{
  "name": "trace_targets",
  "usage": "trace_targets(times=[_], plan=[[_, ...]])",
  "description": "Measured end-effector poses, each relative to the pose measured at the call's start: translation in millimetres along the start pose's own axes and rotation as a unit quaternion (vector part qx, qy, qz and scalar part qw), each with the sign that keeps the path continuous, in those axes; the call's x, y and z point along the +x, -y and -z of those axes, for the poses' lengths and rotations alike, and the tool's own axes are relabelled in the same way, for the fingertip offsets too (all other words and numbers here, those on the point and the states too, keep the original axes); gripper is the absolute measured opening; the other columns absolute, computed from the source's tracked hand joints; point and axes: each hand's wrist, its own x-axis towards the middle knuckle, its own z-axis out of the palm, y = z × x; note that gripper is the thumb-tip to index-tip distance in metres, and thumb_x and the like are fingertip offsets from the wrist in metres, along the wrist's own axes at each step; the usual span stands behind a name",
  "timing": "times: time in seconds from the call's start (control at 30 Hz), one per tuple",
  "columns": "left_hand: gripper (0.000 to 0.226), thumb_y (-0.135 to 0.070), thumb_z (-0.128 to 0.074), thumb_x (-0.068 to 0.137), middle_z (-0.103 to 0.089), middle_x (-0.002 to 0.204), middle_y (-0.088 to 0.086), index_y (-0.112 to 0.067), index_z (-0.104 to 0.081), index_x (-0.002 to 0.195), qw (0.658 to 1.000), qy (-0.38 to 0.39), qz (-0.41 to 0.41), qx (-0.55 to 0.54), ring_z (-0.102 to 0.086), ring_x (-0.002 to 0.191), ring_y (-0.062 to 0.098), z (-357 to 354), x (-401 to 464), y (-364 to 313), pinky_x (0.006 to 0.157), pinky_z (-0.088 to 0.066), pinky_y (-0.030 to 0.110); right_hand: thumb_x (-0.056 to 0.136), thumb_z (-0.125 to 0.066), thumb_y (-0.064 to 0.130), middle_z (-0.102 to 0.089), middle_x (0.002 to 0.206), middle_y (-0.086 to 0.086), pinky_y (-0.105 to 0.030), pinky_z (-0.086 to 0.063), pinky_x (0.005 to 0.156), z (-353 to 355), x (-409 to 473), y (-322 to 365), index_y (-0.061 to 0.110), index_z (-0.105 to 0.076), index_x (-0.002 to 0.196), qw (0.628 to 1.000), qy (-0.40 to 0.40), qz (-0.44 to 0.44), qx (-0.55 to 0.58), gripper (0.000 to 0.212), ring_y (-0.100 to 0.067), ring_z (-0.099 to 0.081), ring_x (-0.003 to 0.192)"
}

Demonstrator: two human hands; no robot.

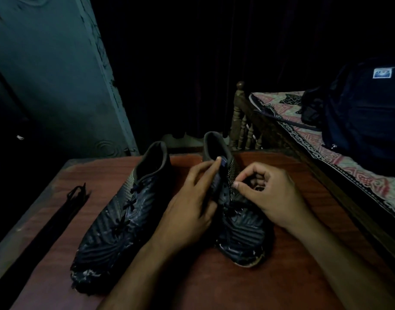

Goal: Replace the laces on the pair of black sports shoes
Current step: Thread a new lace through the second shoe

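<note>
Two worn black sports shoes stand on a reddish wooden table [214, 285], toes toward me. The left shoe [122, 218] is laced with a black lace. The right shoe [241, 229] lies under both my hands. My left hand [192, 204] grips the tongue and left side of its upper, fingers reaching to the collar. My right hand [268, 193] is curled at the right row of eyelets, thumb and forefinger pinching a dark lace end there. A bundle of black laces [64, 211] lies stretched along the table's left side.
A wooden bed frame [243, 121] with a patterned sheet [339, 157] runs along the right. A dark blue bag [366, 104] sits on the bed. A teal wall or door [57, 74] rises at the left; the room behind is dark.
</note>
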Motion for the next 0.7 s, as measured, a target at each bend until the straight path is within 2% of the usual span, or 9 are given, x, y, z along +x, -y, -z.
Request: trace_targets(times=[0.07,0.17,0.27,0.33,0.4,0.5,0.57,0.63,0.7], plan=[[0.082,-0.021,-0.054,0.099,-0.02,0.149,-0.022,-0.053,-0.008,0.159,1.0,0.003,0.021,0.016,-0.048,0.108,-0.003,0.6,-0.7,0.3,0.093,-0.047,0.023,0.081,-0.082,0.017,-0.072,0.075,0.016,-0.017,-0.048,0.064,1.3,-0.2,0.3,0.026,-0.07,0.078,1.0,0.016,0.0,0.017,0.015,0.001,-0.066,0.069],[0.085,-0.023,-0.056,0.097,-0.012,0.154,-0.023,-0.054,-0.006,0.159,0.999,0.0,0.024,0.029,-0.052,0.099,0.0,2.9,-1.6,0.9,0.086,-0.05,0.024,0.083,-0.08,0.015,-0.075,0.085,0.016,-0.023,-0.055,0.076,2.1,0.5,-0.4,0.032,-0.076,0.088,0.999,0.041,-0.009,0.034,0.018,0.0,-0.07,0.082],[0.088,-0.022,-0.054,0.096,0.011,0.165,-0.031,-0.049,0.0,0.161,1.0,0.006,-0.001,0.028,-0.059,0.119,0.013,4.4,-0.5,-1.1,0.084,-0.057,0.039,0.087,-0.077,0.022,-0.075,0.091,0.02,-0.035,-0.058,0.085,2.6,2.2,-2.9,0.036,-0.078,0.093,0.999,0.05,-0.016,0.008,0.015,0.001,-0.07,0.088],[0.084,-0.025,-0.046,0.095,0.014,0.165,-0.034,-0.049,0.0,0.161,0.999,0.022,-0.02,0.029,-0.046,0.138,0.005,5.3,-0.1,-1.6,0.092,-0.056,0.038,0.089,-0.075,0.026,-0.075,0.09,0.021,-0.042,-0.058,0.084,3.2,3.3,-5.2,0.037,-0.077,0.092,0.998,0.057,-0.013,-0.014,0.012,0.0,-0.07,0.086],[0.08,-0.024,-0.044,0.098,0.006,0.165,-0.035,-0.05,-0.002,0.161,0.999,0.025,-0.03,0.024,-0.034,0.144,-0.004,4.9,-0.3,0.8,0.103,-0.051,0.033,0.09,-0.073,0.028,-0.074,0.088,0.02,-0.043,-0.057,0.082,2.7,3.7,-6.6,0.038,-0.075,0.091,0.997,0.065,-0.009,-0.031,0.011,-0.002,-0.069,0.082],[0.081,-0.022,-0.048,0.102,-0.007,0.162,-0.024,-0.05,0.001,0.16,0.999,0.018,-0.017,0.021,-0.044,0.13,0.001,3.5,-0.1,1.2,0.097,-0.054,0.037,0.091,-0.071,0.027,-0.072,0.081,0.018,-0.036,-0.056,0.071,1.0,2.0,-4.8,0.038,-0.072,0.085,0.996,0.072,-0.008,-0.052,0.012,-0.003,-0.066,0.071],[0.088,-0.022,-0.051,0.099,-0.001,0.163,-0.024,-0.051,0.006,0.159,1.0,0.016,-0.005,0.025,-0.053,0.119,0.007,2.5,0.0,-0.4,0.086,-0.057,0.04,0.091,-0.071,0.027,-0.072,0.078,0.016,-0.032,-0.053,0.067,0.9,1.7,-3.8,0.037,-0.072,0.085,0.996,0.074,-0.007,-0.05,0.012,-0.004,-0.065,0.065],[0.09,-0.026,-0.052,0.094,0.01,0.166,-0.029,-0.049,0.005,0.16,1.0,0.012,-0.014,0.023,-0.05,0.131,0.006,1.6,-0.1,0.1,0.088,-0.056,0.035,0.092,-0.071,0.025,-0.069,0.07,0.015,-0.026,-0.045,0.057,1.7,1.9,-1.8,0.034,-0.073,0.086,0.995,0.088,-0.003,-0.038,0.011,-0.001,-0.056,0.055],[0.088,-0.032,-0.048,0.089,0.008,0.166,-0.033,-0.046,-0.002,0.162,1.0,0.02,-0.017,-0.003,-0.03,0.145,-0.008,0.3,-0.4,1.2,0.102,-0.046,0.026,0.094,-0.069,0.02,-0.065,0.065,0.02,-0.015,-0.035,0.054,1.8,1.0,2.2,0.029,-0.073,0.089,0.994,0.111,0.006,-0.012,0.011,0.002,-0.051,0.052]])
